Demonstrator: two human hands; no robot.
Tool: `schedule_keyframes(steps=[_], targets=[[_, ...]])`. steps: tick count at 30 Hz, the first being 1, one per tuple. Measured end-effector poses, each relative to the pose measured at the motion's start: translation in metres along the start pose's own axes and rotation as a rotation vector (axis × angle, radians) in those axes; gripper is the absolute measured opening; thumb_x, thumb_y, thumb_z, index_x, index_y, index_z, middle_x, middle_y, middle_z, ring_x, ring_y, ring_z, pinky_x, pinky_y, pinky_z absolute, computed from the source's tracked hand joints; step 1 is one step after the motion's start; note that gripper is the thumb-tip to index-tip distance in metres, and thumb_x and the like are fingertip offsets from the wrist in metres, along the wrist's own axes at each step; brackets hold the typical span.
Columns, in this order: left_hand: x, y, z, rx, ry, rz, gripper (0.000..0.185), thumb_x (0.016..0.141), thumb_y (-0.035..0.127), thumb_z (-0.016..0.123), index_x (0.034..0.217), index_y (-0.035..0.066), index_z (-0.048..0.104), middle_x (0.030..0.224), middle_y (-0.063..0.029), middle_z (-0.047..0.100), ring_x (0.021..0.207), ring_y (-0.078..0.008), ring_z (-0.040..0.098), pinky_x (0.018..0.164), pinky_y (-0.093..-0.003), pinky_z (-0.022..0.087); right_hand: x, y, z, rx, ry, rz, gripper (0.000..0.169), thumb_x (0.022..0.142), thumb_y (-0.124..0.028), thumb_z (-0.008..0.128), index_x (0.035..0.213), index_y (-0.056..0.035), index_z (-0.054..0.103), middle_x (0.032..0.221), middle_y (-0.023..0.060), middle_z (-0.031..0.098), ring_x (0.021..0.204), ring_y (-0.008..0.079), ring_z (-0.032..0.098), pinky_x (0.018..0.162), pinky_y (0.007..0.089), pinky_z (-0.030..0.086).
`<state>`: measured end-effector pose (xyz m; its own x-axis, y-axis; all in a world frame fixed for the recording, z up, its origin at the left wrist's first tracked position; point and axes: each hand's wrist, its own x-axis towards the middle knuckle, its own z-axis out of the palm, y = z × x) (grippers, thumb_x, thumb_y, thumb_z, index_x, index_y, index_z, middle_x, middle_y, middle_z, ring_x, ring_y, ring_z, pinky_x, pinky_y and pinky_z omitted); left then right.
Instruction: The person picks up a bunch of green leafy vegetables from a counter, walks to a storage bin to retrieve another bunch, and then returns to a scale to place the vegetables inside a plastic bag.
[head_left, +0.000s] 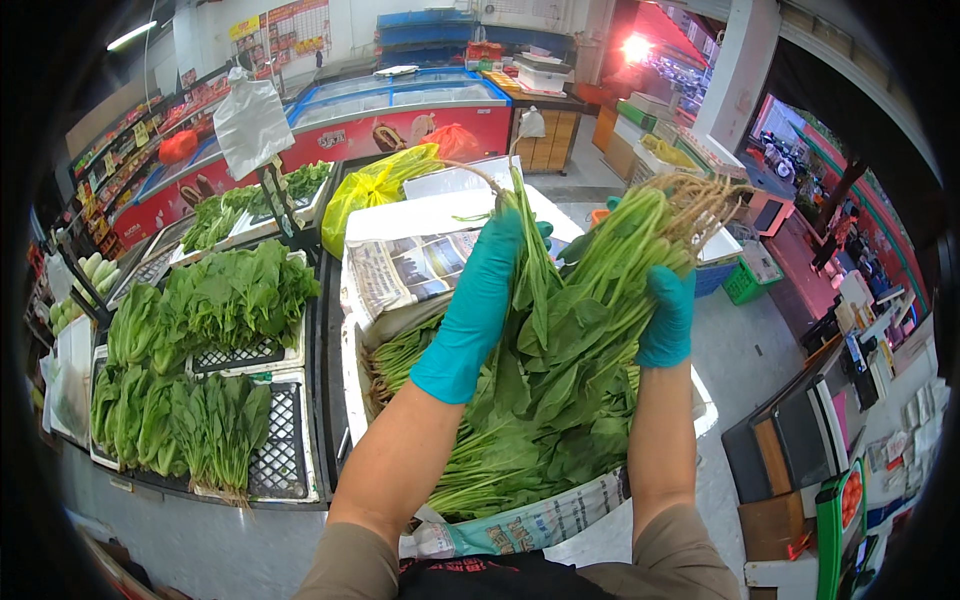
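My left hand, in a teal glove, is closed around a few spinach plants, their roots upward. A thick bunch of leafy spinach is in my right hand, also gloved, with pale brown roots pointing up and to the right. The leaves hang down between my hands. Beneath them stands a white foam box lined with newspaper and filled with more spinach. Its white lid or flap and a printed newspaper lie at the far side.
Black crates with leafy greens and a bunch of spinach stand on the left. A yellow plastic bag lies behind the box. Farther back is a red chest freezer; a green basket is on the floor at right.
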<state>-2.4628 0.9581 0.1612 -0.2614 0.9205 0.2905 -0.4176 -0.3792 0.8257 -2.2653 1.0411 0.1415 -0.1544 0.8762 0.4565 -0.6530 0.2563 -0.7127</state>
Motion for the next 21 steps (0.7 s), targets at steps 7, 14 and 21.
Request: schedule_keyframes(steps=[7,14,21], targets=[[0.008,0.032,-0.012,-0.149,0.132,-0.167,0.019,0.084,0.017,0.064,0.097,0.004,0.061,0.079,-0.0066,0.064,0.075,-0.0188,0.063,0.064,-0.0346,0.055,-0.016,-0.004,0.006,0.159,0.002,-0.015,0.052,0.078,-0.015,0.066,0.124,-0.0008,0.046,0.106,0.0134,0.062,0.086,0.0241,0.065,0.073,0.0375,0.056],[-0.006,0.058,-0.044,-0.495,0.256,0.192,0.016,0.082,0.012,0.065,0.095,0.005,0.059,0.084,-0.0072,0.063,0.082,-0.0203,0.062,0.08,-0.0346,0.052,-0.036,-0.027,0.015,0.403,0.064,-0.145,0.061,0.082,-0.03,0.06,0.132,-0.0022,0.042,0.127,0.0164,0.052,0.113,0.0286,0.053,0.097,0.0442,0.044],[-0.027,0.103,-0.077,-0.37,0.215,0.462,0.024,0.088,0.013,0.06,0.111,0.006,0.06,0.096,-0.0083,0.065,0.087,-0.0206,0.062,0.085,-0.0363,0.051,-0.037,-0.041,-0.015,0.3,-0.001,-0.157,0.066,0.082,-0.043,0.059,0.134,-0.0046,0.042,0.13,0.0141,0.049,0.115,0.0298,0.05,0.099,0.043,0.041]])
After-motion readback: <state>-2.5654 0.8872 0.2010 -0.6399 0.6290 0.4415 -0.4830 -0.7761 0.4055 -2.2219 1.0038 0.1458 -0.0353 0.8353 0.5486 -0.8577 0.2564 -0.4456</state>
